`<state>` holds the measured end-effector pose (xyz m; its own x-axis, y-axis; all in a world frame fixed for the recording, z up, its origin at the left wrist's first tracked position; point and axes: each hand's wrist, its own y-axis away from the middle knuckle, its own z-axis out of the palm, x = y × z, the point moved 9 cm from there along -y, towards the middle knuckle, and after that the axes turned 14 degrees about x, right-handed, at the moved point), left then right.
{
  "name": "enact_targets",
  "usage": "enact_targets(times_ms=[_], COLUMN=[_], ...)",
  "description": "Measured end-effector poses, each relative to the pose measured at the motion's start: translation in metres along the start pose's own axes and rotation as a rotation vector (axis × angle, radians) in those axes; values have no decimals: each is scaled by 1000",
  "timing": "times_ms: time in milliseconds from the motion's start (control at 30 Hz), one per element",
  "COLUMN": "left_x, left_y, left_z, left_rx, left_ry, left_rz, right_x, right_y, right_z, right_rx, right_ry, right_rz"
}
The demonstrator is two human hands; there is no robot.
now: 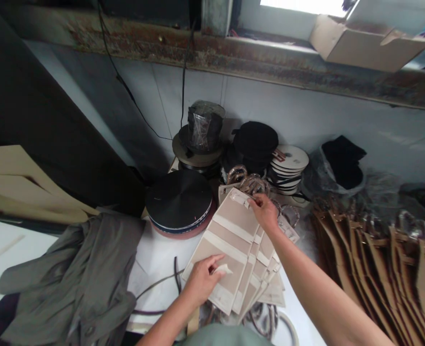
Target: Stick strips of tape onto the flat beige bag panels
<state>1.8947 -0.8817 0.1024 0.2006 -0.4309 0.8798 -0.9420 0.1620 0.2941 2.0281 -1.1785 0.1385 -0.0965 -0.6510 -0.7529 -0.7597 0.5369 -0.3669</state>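
A fanned stack of flat beige card panels with cream bands point(230, 245) lies near the front edge of the white bench point(158, 259), its top corner clenched in the right hand point(263, 211). The left hand point(201, 281) rests on the nearest panel beside a small white tab point(222, 269); whether it grips that tab, I cannot tell. A crumpled grey cloth jacket point(68, 274) lies to the left, and a leaning row of folded brown kraft bags point(364, 269) to the right. Behind the stack sit a round black ribbon reel point(178, 199), coils of tan cord point(246, 180) and a pile of white discs point(288, 163). A clear plastic bag point(315, 180) holds black fabric point(342, 161). An open cardboard box point(367, 43) sits on the rusty ledge point(198, 53).
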Motion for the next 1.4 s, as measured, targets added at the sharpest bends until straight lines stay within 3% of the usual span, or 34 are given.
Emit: enact_targets(times_ms=[233, 400, 633, 733, 867, 1000, 1067, 1167, 1400], left_x=[38, 64, 63, 65, 70, 80, 84, 88, 100], left_y=[26, 51, 68, 70, 69, 63, 60, 57, 62], left_z=[-28, -48, -53, -55, -52, -49, -48, -46, -50], left_rx=[145, 266, 294, 305, 265, 263, 282, 285, 297], left_ry=[-70, -66, 116, 178, 217, 100, -7, -90, -210], left_rz=[112, 209, 18, -31, -19, 80, 140, 209, 383], right_x=[1, -7, -18, -27, -68, -147, -174, -185, -187], right_y=[-8, -3, 16, 27, 60, 128, 147, 155, 163], right_z=[-1, -4, -4, -17, -58, -73, -82, -86, -74], right_rx=[-43, -80, -201, -225, -189, -581, -631, -584, -502], right_ry=[230, 173, 248, 146, -165, -484, -520, -431, -154], right_rz=[60, 17, -228, -261, -167, -228, -309, -415, -596])
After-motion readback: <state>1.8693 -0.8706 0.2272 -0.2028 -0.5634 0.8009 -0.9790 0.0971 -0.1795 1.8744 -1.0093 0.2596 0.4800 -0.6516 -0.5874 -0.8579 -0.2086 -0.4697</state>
